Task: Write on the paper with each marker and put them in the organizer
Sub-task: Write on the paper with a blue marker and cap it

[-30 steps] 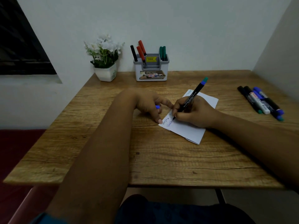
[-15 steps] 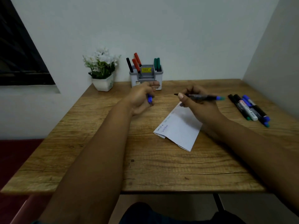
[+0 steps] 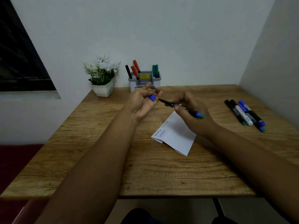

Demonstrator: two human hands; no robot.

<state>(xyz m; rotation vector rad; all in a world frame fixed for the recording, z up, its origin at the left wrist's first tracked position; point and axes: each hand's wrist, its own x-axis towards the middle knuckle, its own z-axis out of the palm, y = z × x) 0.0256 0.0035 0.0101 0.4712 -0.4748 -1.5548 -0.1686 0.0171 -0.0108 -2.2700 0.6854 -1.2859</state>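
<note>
Now right hand (image 3: 192,113) holds marker (image 3: 181,107) above paper (image 3: 176,135).

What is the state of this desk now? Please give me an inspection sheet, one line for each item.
Surface: wooden table, bare at the front.
Job's things: folded white paper with handwriting; grey plastic organizer holding black, red and green markers; unused markers lying at the right.
Clutter: white potted flowers.
Hands: left hand holds a blue cap; right hand holds an uncapped black marker, tip toward the cap.
Cables: nothing seen.
Surroundings: white walls, dark window at the left.
</note>
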